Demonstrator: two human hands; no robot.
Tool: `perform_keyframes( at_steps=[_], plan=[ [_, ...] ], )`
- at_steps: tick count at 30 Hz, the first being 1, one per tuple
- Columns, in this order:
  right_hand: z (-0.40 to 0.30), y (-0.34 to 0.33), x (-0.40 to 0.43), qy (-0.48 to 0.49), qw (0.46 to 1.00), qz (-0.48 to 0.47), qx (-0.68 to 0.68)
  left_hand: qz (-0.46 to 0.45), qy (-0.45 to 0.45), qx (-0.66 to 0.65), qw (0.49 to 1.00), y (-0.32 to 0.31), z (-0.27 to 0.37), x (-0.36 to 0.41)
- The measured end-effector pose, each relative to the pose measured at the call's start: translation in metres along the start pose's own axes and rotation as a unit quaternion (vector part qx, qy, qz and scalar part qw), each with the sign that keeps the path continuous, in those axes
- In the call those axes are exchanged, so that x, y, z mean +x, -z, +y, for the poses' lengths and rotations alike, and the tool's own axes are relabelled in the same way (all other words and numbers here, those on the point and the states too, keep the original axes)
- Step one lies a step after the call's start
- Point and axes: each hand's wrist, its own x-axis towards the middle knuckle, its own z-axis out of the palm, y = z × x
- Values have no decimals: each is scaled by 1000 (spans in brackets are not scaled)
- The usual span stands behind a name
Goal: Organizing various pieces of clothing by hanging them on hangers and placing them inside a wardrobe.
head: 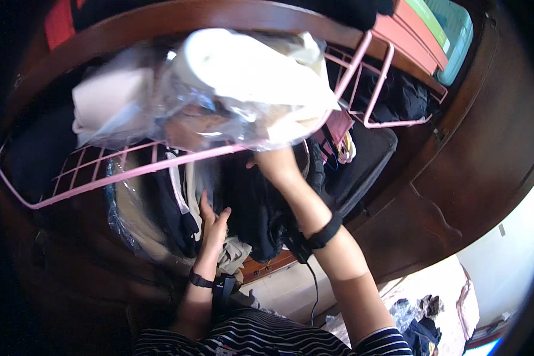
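Note:
My left hand is among hanging clothes, its thumb and fingers apart. A beige garment hangs beside its fingertips, and a dark garment hangs to its right. My right hand reaches up to the front of a pink wire rack. A bright white bundle in clear plastic covers most of its fingers, so their grip is hidden. The bundle is blurred and rests over the rack's front bar. Left of it lies a pale folded textile, also in plastic.
Dark wooden wardrobe doors stand on both sides. Salmon boxes and a teal case sit on the upper shelf. A black bag hangs at right. A black cable runs down, and a bed holds clothes.

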Motion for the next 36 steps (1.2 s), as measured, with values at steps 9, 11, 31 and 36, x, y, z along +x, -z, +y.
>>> perform_keyframes(
  at_steps=[9,11,31,36],
  plan=[
    [30,-70,-27,-11,992,78,100,-134,-101,19,986,-24,-58,3],
    [27,-81,-43,80,983,155,63,-126,-25,139,982,-31,-74,6],
    [221,16,-290,-151,983,-44,-99,130,47,308,941,51,-153,3],
    [244,61,-350,-321,945,-31,-46,152,24,366,918,20,-160,5]
  ],
)
